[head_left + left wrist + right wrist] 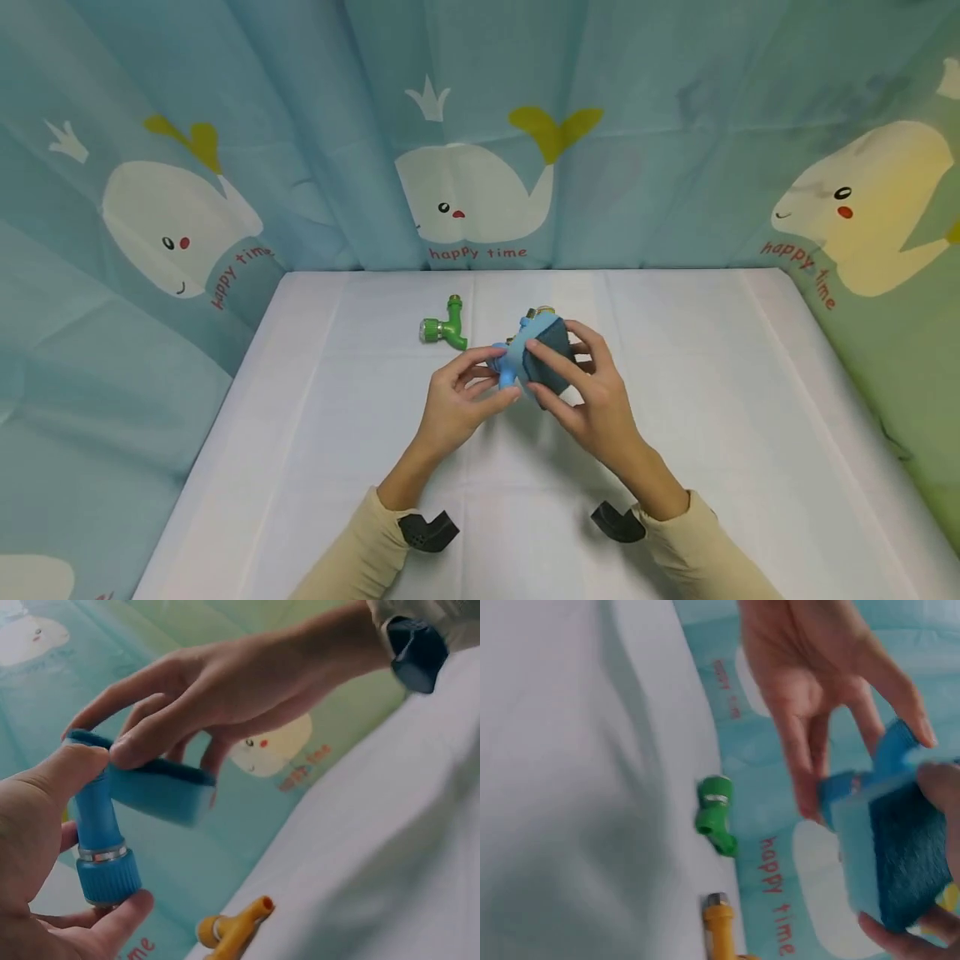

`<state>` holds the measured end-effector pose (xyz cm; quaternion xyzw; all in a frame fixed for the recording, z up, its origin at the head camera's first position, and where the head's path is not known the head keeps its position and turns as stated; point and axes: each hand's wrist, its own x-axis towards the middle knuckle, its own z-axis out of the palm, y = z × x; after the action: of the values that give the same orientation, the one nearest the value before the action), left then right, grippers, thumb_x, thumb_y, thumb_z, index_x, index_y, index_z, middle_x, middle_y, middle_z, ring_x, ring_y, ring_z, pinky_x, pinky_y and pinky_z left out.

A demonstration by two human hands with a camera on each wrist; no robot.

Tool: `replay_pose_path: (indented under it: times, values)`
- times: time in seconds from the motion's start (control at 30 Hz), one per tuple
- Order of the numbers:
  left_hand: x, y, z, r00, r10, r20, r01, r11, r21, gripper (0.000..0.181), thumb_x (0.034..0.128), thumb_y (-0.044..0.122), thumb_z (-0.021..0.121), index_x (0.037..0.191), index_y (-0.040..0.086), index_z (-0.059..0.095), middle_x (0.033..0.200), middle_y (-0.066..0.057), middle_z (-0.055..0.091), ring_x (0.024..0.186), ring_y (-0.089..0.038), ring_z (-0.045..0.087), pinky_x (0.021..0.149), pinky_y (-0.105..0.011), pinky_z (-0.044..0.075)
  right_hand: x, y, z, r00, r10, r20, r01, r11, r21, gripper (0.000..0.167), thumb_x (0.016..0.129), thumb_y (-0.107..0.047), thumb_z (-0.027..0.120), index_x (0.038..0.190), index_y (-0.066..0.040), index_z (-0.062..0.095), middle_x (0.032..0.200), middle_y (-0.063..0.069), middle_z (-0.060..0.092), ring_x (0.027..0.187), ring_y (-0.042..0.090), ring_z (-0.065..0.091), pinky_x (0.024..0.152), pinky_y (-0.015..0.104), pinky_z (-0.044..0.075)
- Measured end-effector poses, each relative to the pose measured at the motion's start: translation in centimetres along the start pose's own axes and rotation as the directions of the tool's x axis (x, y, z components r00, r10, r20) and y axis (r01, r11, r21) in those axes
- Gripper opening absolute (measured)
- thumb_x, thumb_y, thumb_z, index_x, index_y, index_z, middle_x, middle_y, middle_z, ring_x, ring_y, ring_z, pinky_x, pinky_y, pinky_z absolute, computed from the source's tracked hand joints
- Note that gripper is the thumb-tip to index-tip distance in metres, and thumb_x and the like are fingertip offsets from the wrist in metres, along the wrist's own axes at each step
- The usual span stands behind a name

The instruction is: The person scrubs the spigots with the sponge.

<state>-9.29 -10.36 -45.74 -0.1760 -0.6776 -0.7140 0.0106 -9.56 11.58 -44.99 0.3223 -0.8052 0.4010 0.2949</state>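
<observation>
My left hand [456, 402] holds a blue plastic tap [97, 817] above the table, with the thumb at one end and fingers at the ribbed knob in the left wrist view. My right hand [602, 402] grips a blue sponge [911, 859], light on one side with a dark, rough face. The sponge is against the tap in the head view and hides part of it. In the right wrist view, the fingers of the left hand [810, 682] are spread around the tap, and only part of the right hand shows.
A green tap [450, 327] lies on the white table [360, 400], left of the hands towards the back. A yellow tap [240, 930] lies near the back edge, mostly hidden in the head view. A whale-print curtain [300, 125] surrounds the table's back and sides.
</observation>
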Motion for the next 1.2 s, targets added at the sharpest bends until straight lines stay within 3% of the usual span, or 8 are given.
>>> replay_pose_path:
  times: [0.1, 0.3, 0.47, 0.67, 0.83, 0.97, 1.1, 1.2]
  values:
    - [0.0, 0.2, -0.1, 1.0, -0.02, -0.008, 0.02, 0.999, 0.039, 0.054, 0.0855, -0.001, 0.081, 0.136, 0.004, 0.064, 0.138, -0.014, 0.059, 0.11, -0.03, 0.064, 0.1, -0.037, 0.054, -0.3, 0.1, 0.0, 0.997, -0.008, 0.072, 0.004, 0.998, 0.061, 0.045, 0.1, -0.043, 0.066, 0.134, -0.015, 0.069, 0.144, 0.025, 0.048, 0.103, 0.033, 0.061, 0.075, 0.041, 0.057]
    - [0.1, 0.4, 0.0, 0.999, -0.024, 0.025, 0.022, 0.997, 0.074, 0.055, 0.0895, 0.005, 0.08, 0.141, 0.006, 0.061, 0.143, -0.012, 0.057, 0.114, -0.03, 0.062, 0.102, -0.037, 0.052, 0.1, 0.6, -0.3, 1.0, 0.0, -0.008, 0.001, 0.998, 0.061, 0.044, 0.101, -0.044, 0.065, 0.133, -0.014, 0.07, 0.147, 0.024, 0.047, 0.105, 0.036, 0.06, 0.074, 0.042, 0.056]
    - [0.1, 0.2, 0.1, 0.999, -0.034, 0.002, 0.033, 0.995, 0.098, 0.056, 0.0865, 0.006, 0.083, 0.139, 0.007, 0.064, 0.141, -0.011, 0.058, 0.111, -0.028, 0.062, 0.101, -0.036, 0.053, -0.6, 0.7, -0.4, 0.992, -0.001, 0.123, -0.015, 0.991, 0.13, 0.045, 0.101, -0.045, 0.064, 0.135, -0.016, 0.068, 0.146, 0.021, 0.049, 0.107, 0.033, 0.06, 0.078, 0.04, 0.057]
    - [0.3, 0.0, 0.5, 0.999, -0.041, 0.019, 0.04, 0.997, 0.059, 0.056, 0.0894, 0.009, 0.081, 0.141, 0.006, 0.061, 0.143, -0.012, 0.056, 0.112, -0.03, 0.062, 0.102, -0.039, 0.052, -0.3, 1.4, -0.8, 0.994, 0.082, 0.066, -0.092, 0.983, 0.162, 0.047, 0.099, -0.043, 0.068, 0.136, -0.014, 0.068, 0.148, 0.017, 0.049, 0.107, 0.029, 0.061, 0.085, 0.035, 0.055]
    - [0.5, 0.1, 0.5, 0.999, -0.046, -0.003, 0.046, 0.994, 0.099, 0.057, 0.0872, 0.009, 0.084, 0.14, 0.007, 0.062, 0.141, -0.011, 0.056, 0.113, -0.03, 0.061, 0.102, -0.038, 0.052, -0.7, 1.0, -0.9, 0.96, 0.124, 0.252, -0.179, 0.962, 0.208, 0.052, 0.092, -0.016, 0.08, 0.141, -0.018, 0.064, 0.15, 0.013, 0.046, 0.113, 0.026, 0.06, 0.082, 0.04, 0.057]
    - [0.6, 0.0, 0.3, 0.998, -0.034, 0.044, 0.031, 0.997, 0.076, 0.066, 0.086, 0.025, 0.084, 0.142, 0.003, 0.058, 0.148, -0.017, 0.049, 0.116, -0.033, 0.059, 0.103, -0.035, 0.052, -0.6, 1.0, -1.7, 0.927, 0.177, 0.33, -0.261, 0.938, 0.229, 0.061, 0.088, -0.007, 0.081, 0.144, -0.022, 0.061, 0.153, 0.007, 0.043, 0.115, 0.022, 0.058, 0.071, 0.038, 0.057]
    - [0.7, 0.2, 0.0, 0.994, -0.042, 0.101, 0.039, 0.999, 0.029, 0.085, 0.0804, 0.048, 0.075, 0.143, -0.004, 0.052, 0.161, -0.018, 0.034, 0.116, -0.033, 0.057, 0.102, -0.03, 0.052, -0.4, 1.1, -1.7, 0.927, 0.177, 0.331, -0.258, 0.941, 0.219, 0.062, 0.089, -0.009, 0.081, 0.146, -0.022, 0.059, 0.156, 0.008, 0.041, 0.117, 0.023, 0.058, 0.074, 0.035, 0.057]
    - [0.5, 0.3, -0.3, 0.984, -0.053, 0.168, 0.051, 0.999, 0.016, 0.078, 0.0903, 0.046, 0.065, 0.148, -0.005, 0.046, 0.166, -0.014, 0.03, 0.118, -0.031, 0.058, 0.1, -0.027, 0.052, -0.6, 1.1, -1.6, 0.932, 0.177, 0.316, -0.251, 0.945, 0.211, 0.063, 0.089, -0.009, 0.081, 0.146, -0.022, 0.059, 0.156, 0.009, 0.042, 0.115, 0.021, 0.059, 0.075, 0.034, 0.057]
